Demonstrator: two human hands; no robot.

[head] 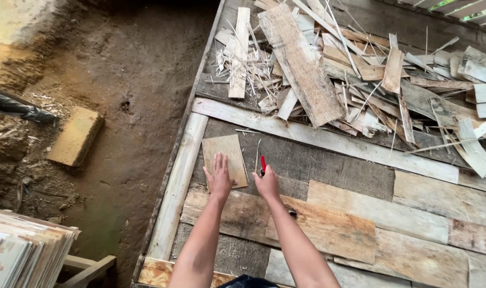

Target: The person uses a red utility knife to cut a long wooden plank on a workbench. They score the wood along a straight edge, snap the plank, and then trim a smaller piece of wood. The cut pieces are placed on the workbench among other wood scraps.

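My left hand (219,176) lies flat with fingers spread on the lower edge of a small rectangular wood panel (226,152) that rests on the plank platform (355,213). Just to its right, my right hand (267,184) grips a tool with a red handle (263,162); only the red tip shows above my fingers, pointing away from me. Both forearms reach forward from the bottom of the view.
A heap of wood scraps and splinters (355,80) covers the far part of the platform, with a long board (301,64) on top. A pale strip (176,186) runs along the platform's left edge. Dirt floor, a block (75,136) and stacked panels (19,250) lie to the left.
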